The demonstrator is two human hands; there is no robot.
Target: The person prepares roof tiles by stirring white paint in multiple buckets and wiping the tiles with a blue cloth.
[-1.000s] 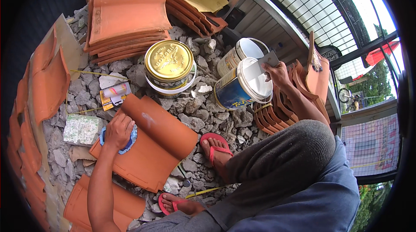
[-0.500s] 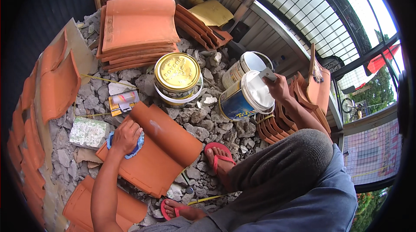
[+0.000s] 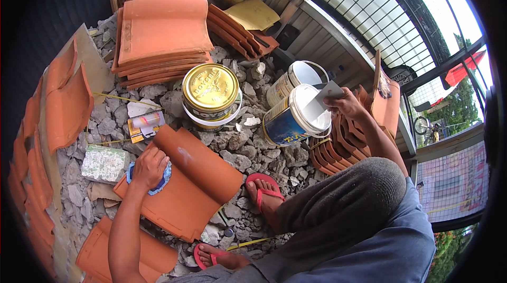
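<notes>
My left hand (image 3: 148, 167) presses a blue cloth (image 3: 158, 182) against the orange clay roof tile (image 3: 200, 177) lying on the rubble before me. My right hand (image 3: 346, 104) holds a flat grey scraper (image 3: 323, 98) whose blade dips into the white mouth of a tilted blue paint can (image 3: 296, 116). A second white bucket (image 3: 296, 79) leans just behind that can. A closed tin with a gold lid (image 3: 210, 90) stands upright between the tile and the buckets.
Stacks of orange tiles (image 3: 158, 40) rise at the back, more tiles (image 3: 58, 108) line the left, and ribbed tiles (image 3: 343, 145) stand on edge at right. Grey stone rubble (image 3: 248, 151) covers the ground. My feet wear red sandals (image 3: 264, 190). A metal fence (image 3: 369, 13) runs behind.
The view has shifted slightly. My right hand stays at the tilted can with the scraper, and my left hand keeps the cloth on the tile.
</notes>
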